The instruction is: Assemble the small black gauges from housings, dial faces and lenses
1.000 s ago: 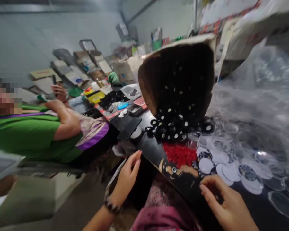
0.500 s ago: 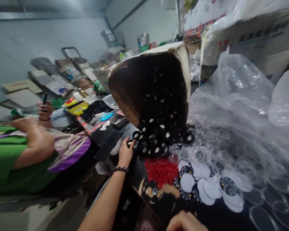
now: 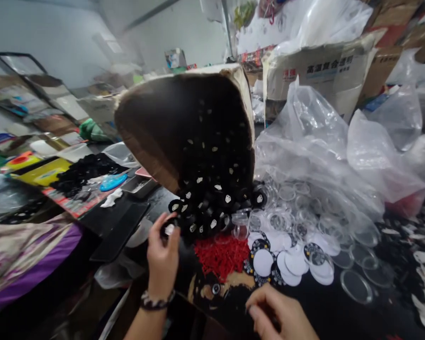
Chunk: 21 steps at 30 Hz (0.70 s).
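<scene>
Between the thumb and fingers of my left hand (image 3: 163, 255) is a small round black case (image 3: 169, 229) with a white patch inside. It is held just left of a heap of similar black cases (image 3: 212, 208) spilling from a tipped cardboard box (image 3: 145, 137). My right hand (image 3: 279, 314) is low at the front edge, fingers curled together; whether it pinches anything small is hidden. Nearest to it are a pile of red plastic pieces (image 3: 222, 257), white discs (image 3: 263, 262) mixed with black printed dials, and a small metal ring (image 3: 216, 288) on the worn table.
Clear plastic rings (image 3: 356, 285) and a large clear bag (image 3: 304, 141) lie to the right. A long black tray (image 3: 122, 231), a blue dish (image 3: 113, 182) and a yellow tray (image 3: 44, 172) are on the left. Cardboard boxes (image 3: 311, 71) stand behind.
My view has swung to the right. My left hand has drawn back from the heap with a black case in its fingers. More of my right hand shows.
</scene>
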Available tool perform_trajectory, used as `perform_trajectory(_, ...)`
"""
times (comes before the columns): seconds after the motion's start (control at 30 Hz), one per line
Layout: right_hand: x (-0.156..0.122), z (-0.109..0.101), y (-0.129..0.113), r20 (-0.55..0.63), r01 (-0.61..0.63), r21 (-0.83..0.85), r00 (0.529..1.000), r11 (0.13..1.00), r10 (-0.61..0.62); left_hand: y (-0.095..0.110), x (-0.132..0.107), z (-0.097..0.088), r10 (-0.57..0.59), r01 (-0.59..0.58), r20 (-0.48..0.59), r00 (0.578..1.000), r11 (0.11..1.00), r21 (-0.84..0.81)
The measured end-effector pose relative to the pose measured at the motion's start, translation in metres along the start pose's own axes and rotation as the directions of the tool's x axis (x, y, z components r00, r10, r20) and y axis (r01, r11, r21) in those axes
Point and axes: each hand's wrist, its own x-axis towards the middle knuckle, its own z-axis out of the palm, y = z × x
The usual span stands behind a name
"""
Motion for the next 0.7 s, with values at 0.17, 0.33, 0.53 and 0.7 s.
perform_trajectory(0.17, -0.002, -0.003, -0.007, -0.004, -0.123, 0.356, 0.991, 0.926, 0.133, 0.041, -0.101, 0.001, 0.281, -0.04, 0.614, 0.738, 0.926, -0.377)
perform_trajectory(0.33, -0.009, 0.004, -0.007, -0.045, -0.179, 0.387, 0.976, 0.904, 0.213, 0.04, -0.134, -0.005, -0.039, 0.603, 0.853, 0.521, 0.723, -0.336)
perform_trajectory(0.53, -0.002, -0.009, -0.015, -0.135, -0.179, -0.096, 0.977, 0.979, 0.165, 0.036, -0.136, -0.009, -0.301, 0.982, 0.938, 0.169, 0.136, -0.133)
perform_trajectory(0.7, 0.024, -0.02, -0.006, -0.312, -0.227, -0.758, 0.949, 0.611, -0.035, 0.048, -0.129, -0.015, -0.333, 0.982, 0.924, 0.187, 0.057, -0.178)
